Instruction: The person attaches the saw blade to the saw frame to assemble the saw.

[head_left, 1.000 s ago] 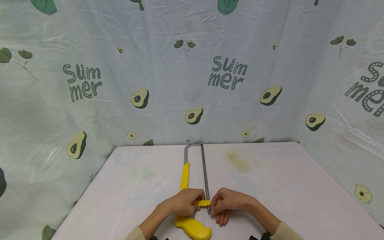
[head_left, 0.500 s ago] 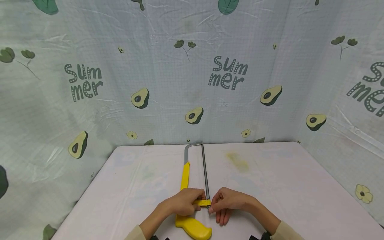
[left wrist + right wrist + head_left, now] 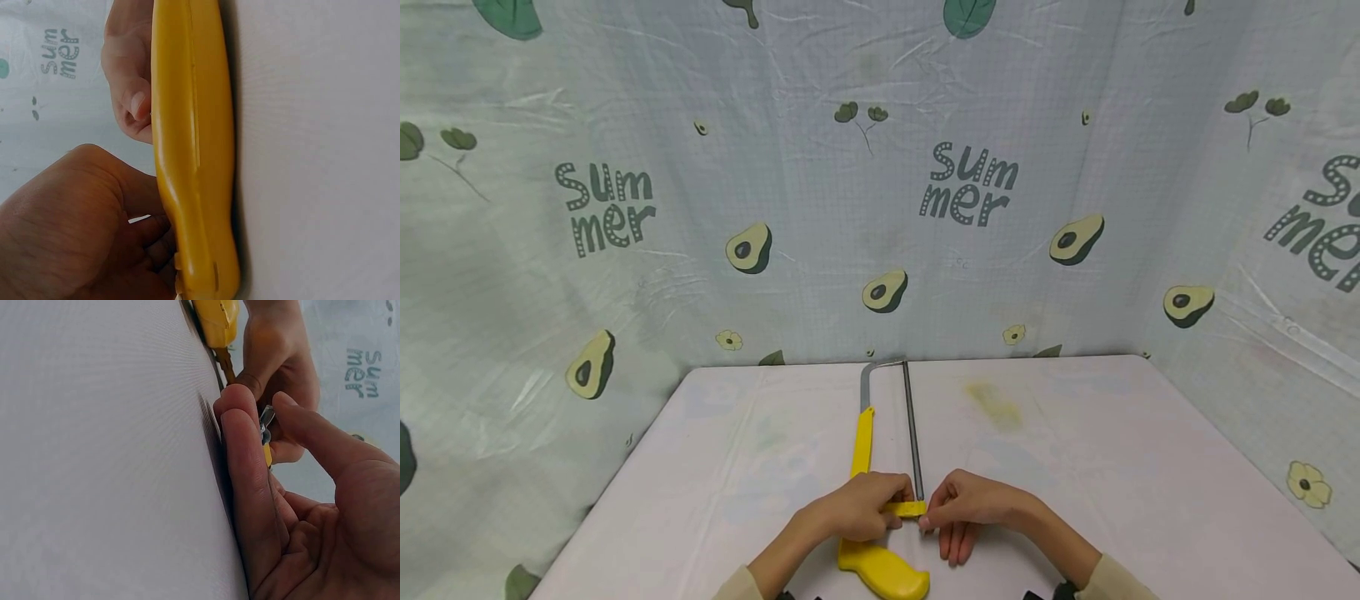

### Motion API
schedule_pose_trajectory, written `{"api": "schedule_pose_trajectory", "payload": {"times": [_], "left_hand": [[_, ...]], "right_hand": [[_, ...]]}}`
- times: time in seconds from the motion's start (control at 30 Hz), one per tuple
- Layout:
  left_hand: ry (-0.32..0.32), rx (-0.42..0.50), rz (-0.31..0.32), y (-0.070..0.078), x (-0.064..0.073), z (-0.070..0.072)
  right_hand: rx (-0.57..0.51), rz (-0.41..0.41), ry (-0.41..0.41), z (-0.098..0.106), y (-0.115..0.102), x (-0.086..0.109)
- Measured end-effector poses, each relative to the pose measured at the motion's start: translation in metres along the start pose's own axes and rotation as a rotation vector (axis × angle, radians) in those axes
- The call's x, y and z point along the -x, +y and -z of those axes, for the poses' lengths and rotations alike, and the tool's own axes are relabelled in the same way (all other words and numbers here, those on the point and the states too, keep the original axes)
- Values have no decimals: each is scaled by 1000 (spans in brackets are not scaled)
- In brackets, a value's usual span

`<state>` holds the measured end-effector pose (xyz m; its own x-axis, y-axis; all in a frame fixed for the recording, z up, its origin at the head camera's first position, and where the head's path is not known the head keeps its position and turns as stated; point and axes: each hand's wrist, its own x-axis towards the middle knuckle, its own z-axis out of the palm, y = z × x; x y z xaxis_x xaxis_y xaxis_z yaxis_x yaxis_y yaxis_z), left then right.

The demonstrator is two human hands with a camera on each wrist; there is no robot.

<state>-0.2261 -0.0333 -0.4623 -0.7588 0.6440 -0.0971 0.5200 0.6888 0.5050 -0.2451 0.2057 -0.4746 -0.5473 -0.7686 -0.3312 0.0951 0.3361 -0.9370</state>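
Observation:
A hacksaw [image 3: 886, 570] with a yellow handle and a grey metal frame lies flat on the table, its far end pointing away from me. Its long dark blade side [image 3: 912, 433] runs along the right. My left hand [image 3: 867, 505] grips the yellow lower part of the frame beside the blade's near end. At that end, my right hand [image 3: 972, 500] has thumb and fingertips at a small metal wing nut [image 3: 267, 416]. The head view mostly hides this nut behind the fingertips. Yellow handle plastic [image 3: 194, 125] fills the middle of the left wrist view.
The pale table [image 3: 1090, 467] carries a yellowish stain [image 3: 995, 406] right of the saw. Behind and beside it hangs a whitish sheet [image 3: 820, 192] printed with avocados and lettering.
My right thumb and fingertips have shifted slightly left over the wing nut, covering the metal end that showed before. The left hand and hacksaw stay where they were.

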Motion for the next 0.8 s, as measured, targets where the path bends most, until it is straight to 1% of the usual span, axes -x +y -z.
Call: {"api": "schedule_pose_trajectory", "payload": {"times": [0.17, 0.43, 0.8], "left_hand": [[-2, 2, -1, 0, 1, -1], [-4, 11, -3, -1, 1, 0], [5, -7, -5, 1, 3, 0]], "right_hand": [[2, 1, -11, -1, 2, -1], [-4, -5, -1, -2, -1, 1], [6, -7, -11, -2, 0, 1]]}}
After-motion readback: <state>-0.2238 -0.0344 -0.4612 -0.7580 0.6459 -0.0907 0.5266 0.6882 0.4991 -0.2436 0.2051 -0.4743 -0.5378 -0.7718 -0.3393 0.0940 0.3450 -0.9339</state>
